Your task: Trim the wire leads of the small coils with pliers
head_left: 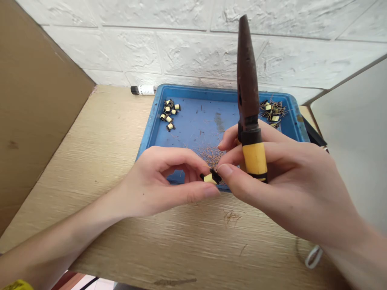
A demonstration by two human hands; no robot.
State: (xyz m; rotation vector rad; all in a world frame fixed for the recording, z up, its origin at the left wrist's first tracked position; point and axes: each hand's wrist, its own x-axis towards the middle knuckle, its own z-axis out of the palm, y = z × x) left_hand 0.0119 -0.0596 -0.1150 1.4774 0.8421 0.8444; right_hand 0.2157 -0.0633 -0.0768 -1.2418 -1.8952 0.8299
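Note:
Between the thumb and fingers of my left hand [160, 181] is a small coil transformer [210, 178] with yellow tape and black ends, over the near edge of a blue tray [147, 135]. My right hand [290, 173] holds a pair of pliers [252, 121], rusty jaws pointing up, its yellow and black handle lying across the palm. Its thumb and forefinger pinch at the transformer's right end; whether they grip a wire there is hidden. Below them in the tray lies a heap of thin copper wire scraps [208, 155].
Several transformers [169, 114] lie at the tray's left, and more with long wires [272, 110] at its right. A small bottle with a black cap [143, 90] lies behind. Loose wire bits [232, 217] are on the wooden table [99, 245]. Cardboard [39, 80] stands left; a white wall behind.

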